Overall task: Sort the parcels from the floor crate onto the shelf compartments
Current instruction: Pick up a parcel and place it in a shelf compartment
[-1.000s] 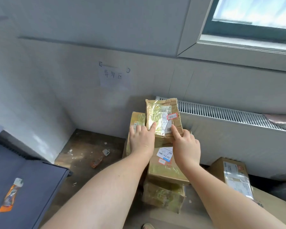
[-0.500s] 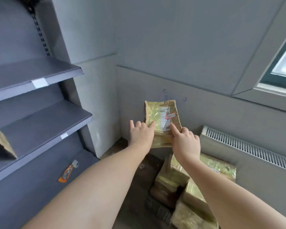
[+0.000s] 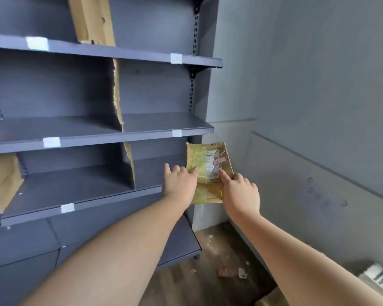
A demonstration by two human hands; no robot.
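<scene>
Crumpled, tape-glossed brown parcel (image 3: 209,166), red-edged label

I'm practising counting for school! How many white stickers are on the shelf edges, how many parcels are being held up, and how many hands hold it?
5 white stickers
1 parcel
2 hands: left hand, right hand
Total: 8

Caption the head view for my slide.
A taped parcel held by the left hand and right hand before the grey shelf.
</scene>
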